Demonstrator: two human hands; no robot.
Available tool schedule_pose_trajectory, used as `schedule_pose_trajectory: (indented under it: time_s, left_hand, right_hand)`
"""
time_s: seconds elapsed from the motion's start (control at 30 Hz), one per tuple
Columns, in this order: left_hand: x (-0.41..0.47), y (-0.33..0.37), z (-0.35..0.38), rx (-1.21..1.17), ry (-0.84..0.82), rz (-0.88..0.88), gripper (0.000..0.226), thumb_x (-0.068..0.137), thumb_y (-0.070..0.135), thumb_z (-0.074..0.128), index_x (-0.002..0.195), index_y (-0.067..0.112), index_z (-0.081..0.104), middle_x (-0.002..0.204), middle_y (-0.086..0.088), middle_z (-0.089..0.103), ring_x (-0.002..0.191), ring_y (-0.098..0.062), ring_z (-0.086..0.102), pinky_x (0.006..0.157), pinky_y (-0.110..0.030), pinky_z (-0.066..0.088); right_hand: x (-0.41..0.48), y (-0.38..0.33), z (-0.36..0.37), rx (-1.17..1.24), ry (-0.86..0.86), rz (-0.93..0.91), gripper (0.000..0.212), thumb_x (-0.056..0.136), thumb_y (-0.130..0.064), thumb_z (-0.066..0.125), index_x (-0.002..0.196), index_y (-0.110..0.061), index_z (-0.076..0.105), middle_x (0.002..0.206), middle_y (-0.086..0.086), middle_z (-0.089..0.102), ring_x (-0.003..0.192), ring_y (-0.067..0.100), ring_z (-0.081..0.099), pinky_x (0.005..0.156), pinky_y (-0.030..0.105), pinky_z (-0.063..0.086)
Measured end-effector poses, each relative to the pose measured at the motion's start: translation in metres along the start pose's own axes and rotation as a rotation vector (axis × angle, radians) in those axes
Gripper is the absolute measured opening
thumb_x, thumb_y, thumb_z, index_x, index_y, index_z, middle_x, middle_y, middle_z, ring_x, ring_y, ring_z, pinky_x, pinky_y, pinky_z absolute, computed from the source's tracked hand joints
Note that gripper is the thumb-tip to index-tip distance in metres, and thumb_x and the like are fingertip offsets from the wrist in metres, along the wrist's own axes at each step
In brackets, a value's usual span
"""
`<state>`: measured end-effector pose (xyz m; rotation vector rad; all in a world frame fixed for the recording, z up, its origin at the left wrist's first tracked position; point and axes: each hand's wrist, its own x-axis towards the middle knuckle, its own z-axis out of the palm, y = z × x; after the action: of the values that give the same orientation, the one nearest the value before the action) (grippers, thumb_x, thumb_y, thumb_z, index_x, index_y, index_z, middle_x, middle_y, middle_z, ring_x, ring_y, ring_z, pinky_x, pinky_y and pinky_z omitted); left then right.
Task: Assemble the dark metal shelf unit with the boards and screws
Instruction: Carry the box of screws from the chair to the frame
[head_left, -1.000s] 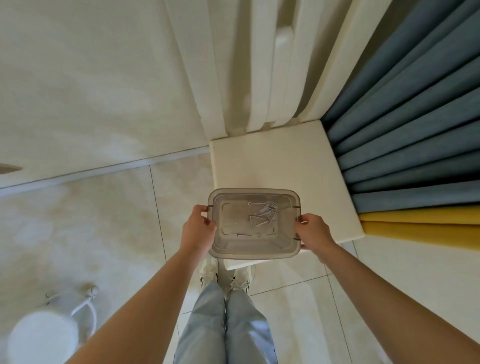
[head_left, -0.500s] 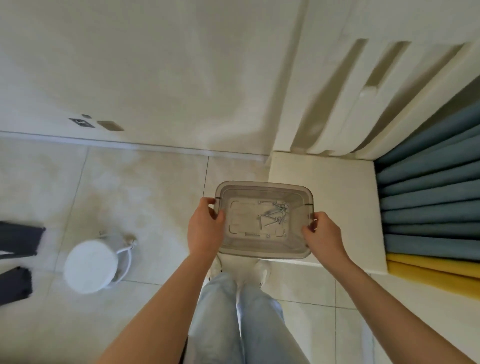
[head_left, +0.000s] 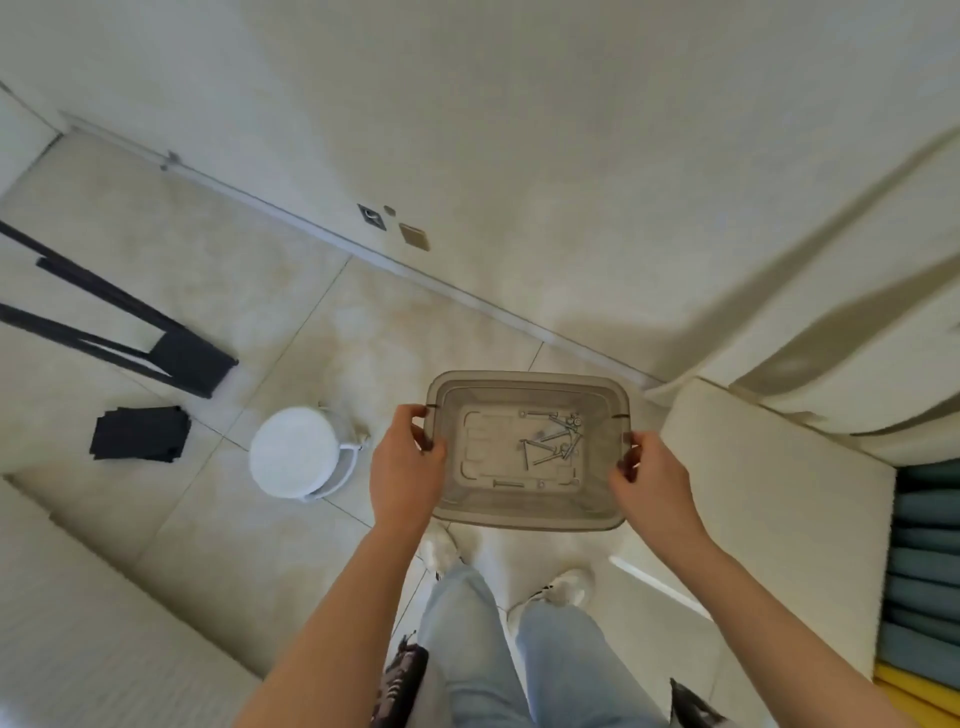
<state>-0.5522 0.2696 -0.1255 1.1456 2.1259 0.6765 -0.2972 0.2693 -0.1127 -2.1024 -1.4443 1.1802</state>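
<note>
- A person's left hand (head_left: 406, 467) and right hand (head_left: 653, 480) each grip one short end of a clear plastic bin (head_left: 524, 512), fingers curled over its rim, above the tiled floor (head_left: 311, 322).
- Loose screws (head_left: 553, 448) lie on the bin's bottom, right of centre.
- Dark metal frame parts (head_left: 106, 325) and a stack of dark boards (head_left: 140, 434) lie on the floor at left, well apart from the bin.
- A white round stool (head_left: 292, 451) stands between the boards and the bin.

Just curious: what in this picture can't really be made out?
All in the head view:
- Screws in the bin: too small and overlapping to count or tell their type.
- Frame: cut off by the left edge, so its full shape is unseen.
- Boards: stacked, with lower ones hidden by the top one; number unclear.
- Dark object: cut off by the bottom edge and blurred; unidentifiable.
</note>
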Motion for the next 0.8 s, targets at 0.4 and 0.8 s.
schedule_pose_trajectory:
  time_s: [0.4, 0.8]
  left_hand:
    - [0.054, -0.072, -0.136, -0.089, 0.129, -0.079, 0.035, 0.089, 0.010, 0.069, 0.120, 0.022, 0.057, 0.080, 0.011, 0.058, 0.072, -0.010, 0.060, 0.066, -0.029, 0.046]
    - [0.111, -0.127, -0.202, -0.095, 0.252, -0.260, 0.032, 0.091, 0.018, 0.069, 0.119, 0.027, 0.054, 0.081, 0.011, 0.060, 0.070, -0.007, 0.061, 0.059, -0.025, 0.047]
  right_hand:
    - [0.002, -0.140, 0.096, -0.128, -0.070, -0.172, 0.030, 0.088, -0.008, 0.062, 0.118, -0.010, 0.056, 0.088, 0.001, 0.059, 0.079, 0.019, 0.057, 0.061, 0.021, 0.037]
    - [0.053, -0.242, 0.180, -0.228, -0.239, -0.306, 0.038, 0.091, -0.013, 0.062, 0.128, -0.010, 0.053, 0.086, -0.006, 0.057, 0.078, 0.010, 0.057, 0.061, 0.015, 0.039]
